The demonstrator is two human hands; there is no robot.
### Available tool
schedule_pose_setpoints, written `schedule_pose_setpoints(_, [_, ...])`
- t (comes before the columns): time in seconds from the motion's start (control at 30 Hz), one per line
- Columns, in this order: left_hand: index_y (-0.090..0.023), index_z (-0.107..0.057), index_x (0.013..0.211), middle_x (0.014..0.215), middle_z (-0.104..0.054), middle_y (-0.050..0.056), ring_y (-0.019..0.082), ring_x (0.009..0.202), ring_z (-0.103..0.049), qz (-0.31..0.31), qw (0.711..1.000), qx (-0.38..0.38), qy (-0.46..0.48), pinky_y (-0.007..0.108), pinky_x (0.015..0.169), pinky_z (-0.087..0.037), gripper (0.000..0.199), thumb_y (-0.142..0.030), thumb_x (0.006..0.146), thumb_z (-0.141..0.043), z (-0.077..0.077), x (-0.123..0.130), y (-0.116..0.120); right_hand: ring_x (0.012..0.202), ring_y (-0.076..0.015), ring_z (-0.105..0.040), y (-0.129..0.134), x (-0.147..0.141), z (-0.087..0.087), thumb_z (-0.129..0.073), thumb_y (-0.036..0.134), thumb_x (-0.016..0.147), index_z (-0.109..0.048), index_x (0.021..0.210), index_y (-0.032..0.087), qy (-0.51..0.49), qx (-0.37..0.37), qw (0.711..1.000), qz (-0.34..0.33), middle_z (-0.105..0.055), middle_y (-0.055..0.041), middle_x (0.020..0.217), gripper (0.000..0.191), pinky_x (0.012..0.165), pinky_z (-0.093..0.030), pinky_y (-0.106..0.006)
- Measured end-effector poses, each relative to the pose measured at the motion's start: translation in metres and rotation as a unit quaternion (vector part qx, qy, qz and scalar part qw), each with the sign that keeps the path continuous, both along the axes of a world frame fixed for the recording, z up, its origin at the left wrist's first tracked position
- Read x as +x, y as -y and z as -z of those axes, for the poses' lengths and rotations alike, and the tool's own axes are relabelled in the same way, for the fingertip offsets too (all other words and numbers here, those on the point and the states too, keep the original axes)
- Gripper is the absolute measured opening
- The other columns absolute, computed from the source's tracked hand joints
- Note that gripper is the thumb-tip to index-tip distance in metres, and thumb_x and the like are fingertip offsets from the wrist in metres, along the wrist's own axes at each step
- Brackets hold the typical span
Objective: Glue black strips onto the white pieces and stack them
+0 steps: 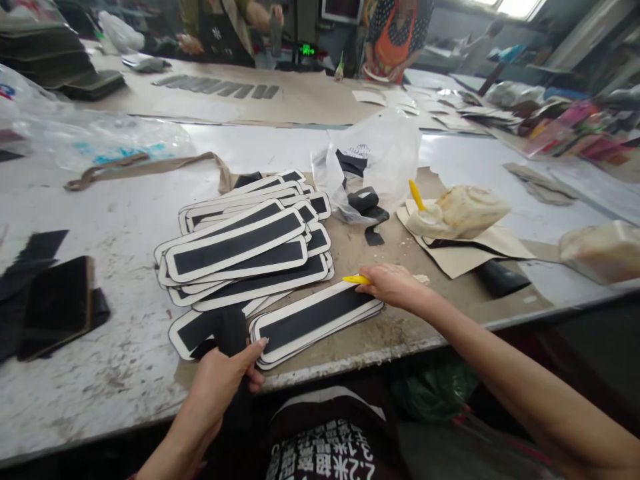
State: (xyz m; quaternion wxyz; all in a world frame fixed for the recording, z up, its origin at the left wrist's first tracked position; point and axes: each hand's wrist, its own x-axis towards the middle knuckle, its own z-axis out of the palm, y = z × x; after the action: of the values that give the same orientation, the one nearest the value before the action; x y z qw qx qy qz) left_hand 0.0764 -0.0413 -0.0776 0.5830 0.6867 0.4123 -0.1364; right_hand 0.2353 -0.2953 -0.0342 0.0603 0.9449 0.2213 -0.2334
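Note:
My left hand is closed around a black fabric strip, which hangs down past the table edge. Its thumb rests on the near left end of a small stack of white-bordered black panels. At the other end of that stack, my right hand grips a yellow-handled tool; a whitish end shows beyond the fist, its exact kind unclear. Behind lies a larger overlapping pile of similar panels. One more panel sits left of the small stack, partly under the black strip.
A cut-open plastic container with a yellow stick stands right on pale sheets. A white plastic bag holds black scraps. A phone lies at left. Across the table are two people and a row of grey pieces.

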Motion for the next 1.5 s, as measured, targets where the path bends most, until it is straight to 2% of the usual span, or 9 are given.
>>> schedule_pose_setpoints(0.2, [-0.019, -0.054, 0.045, 0.042, -0.060, 0.006, 0.019, 0.042, -0.054, 0.004, 1.000, 0.011, -0.026, 0.028, 0.046, -0.044, 0.038, -0.048, 0.059, -0.073, -0.001, 0.002, 0.000, 0.096, -0.0276, -0.066, 0.002, 0.005, 0.004, -0.052, 0.042, 0.091, -0.064, 0.103, 0.021, 0.004, -0.005, 1.000, -0.025, -0.071, -0.0119, 0.101, 0.027, 0.074, -0.046, -0.031])
schedule_pose_setpoints(0.43, [-0.017, -0.057, 0.047, 0.043, -0.060, 0.006, 0.019, 0.043, -0.054, 0.000, 0.999, 0.020, -0.033, 0.028, 0.047, -0.045, 0.038, -0.048, 0.059, -0.074, -0.004, 0.003, 0.002, 0.095, -0.0306, -0.066, 0.002, 0.012, 0.005, -0.052, 0.042, 0.090, -0.064, 0.104, 0.020, -0.010, -0.008, 0.999, -0.050, -0.071, -0.0131, 0.099, 0.029, 0.071, -0.047, -0.033])
schedule_pose_setpoints(0.87, [-0.018, -0.053, 0.046, 0.040, -0.059, 0.007, 0.018, 0.039, -0.052, 0.001, 1.000, 0.015, -0.007, 0.029, 0.046, -0.043, 0.039, -0.050, 0.061, -0.069, -0.007, 0.002, 0.006, 0.091, -0.0331, -0.067, 0.000, 0.019, 0.010, -0.049, 0.038, 0.091, -0.064, 0.103, 0.017, -0.034, -0.026, 0.998, -0.056, -0.070, -0.0162, 0.094, 0.027, 0.067, -0.045, -0.035])
schedule_pose_setpoints(1.27, [-0.016, -0.056, 0.043, 0.041, -0.059, 0.008, 0.017, 0.039, -0.052, 0.003, 1.000, 0.028, -0.004, 0.028, 0.046, -0.043, 0.042, -0.050, 0.062, -0.070, -0.008, 0.001, 0.008, 0.091, -0.0300, -0.067, 0.001, 0.021, 0.012, -0.050, 0.036, 0.091, -0.064, 0.102, 0.017, -0.040, -0.018, 0.997, -0.059, -0.071, -0.0154, 0.093, 0.026, 0.067, -0.044, -0.032])
schedule_pose_setpoints(1.5, [-0.018, -0.052, 0.037, 0.039, -0.058, 0.009, 0.017, 0.037, -0.050, 0.008, 0.999, 0.040, -0.008, 0.029, 0.045, -0.040, 0.045, -0.054, 0.057, -0.071, -0.004, 0.003, 0.006, 0.092, -0.0283, -0.067, 0.001, 0.022, 0.008, -0.053, 0.039, 0.089, -0.067, 0.100, 0.018, -0.033, -0.016, 0.997, -0.065, -0.071, -0.0143, 0.092, 0.028, 0.070, -0.046, -0.031])
